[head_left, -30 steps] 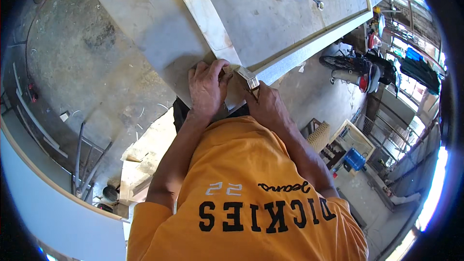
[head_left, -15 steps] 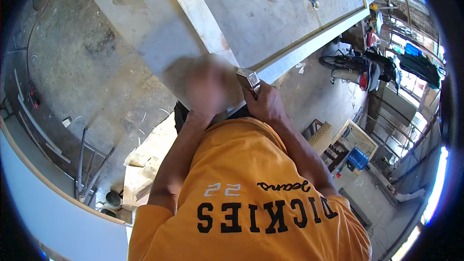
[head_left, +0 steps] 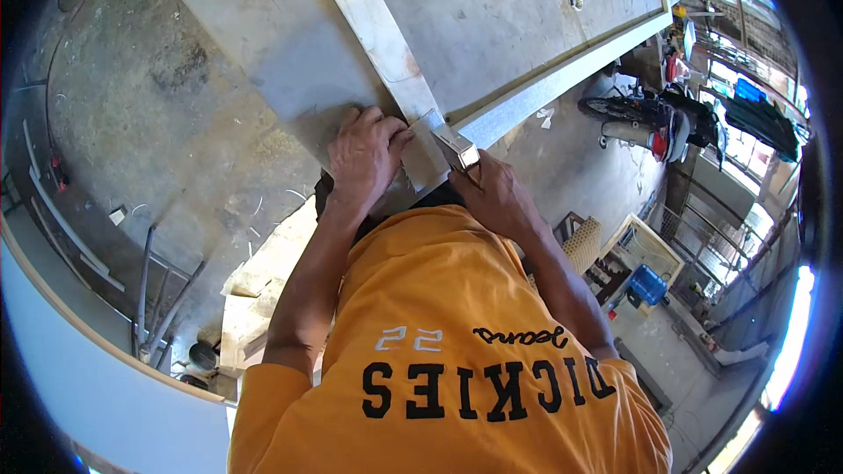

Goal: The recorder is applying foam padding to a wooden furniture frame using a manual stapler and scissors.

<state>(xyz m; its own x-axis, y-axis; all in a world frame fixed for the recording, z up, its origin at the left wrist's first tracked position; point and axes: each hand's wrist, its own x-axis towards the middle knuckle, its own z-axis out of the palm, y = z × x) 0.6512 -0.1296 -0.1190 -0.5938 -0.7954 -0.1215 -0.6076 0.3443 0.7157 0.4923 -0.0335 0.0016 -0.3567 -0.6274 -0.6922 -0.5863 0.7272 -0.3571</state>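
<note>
1. Our right hand (head_left: pixel 493 197) is closed around the near end of a shiny metal tool (head_left: pixel 458 147), whose exact kind we cannot tell.
2. Our left hand (head_left: pixel 362 158) has bent fingers beside the near end of a pale strip (head_left: pixel 378 31); whether they pinch anything, we cannot tell.
3. The tool sits at the near end of the table (head_left: pixel 294 44), right of our left hand; our right is nearer. Its long axis slants from far left to near right, much like the strip's.
4. We can read nothing on the tool; our orange shirt (head_left: pixel 439 285) bears black lettering and white digits, upside down.
</note>
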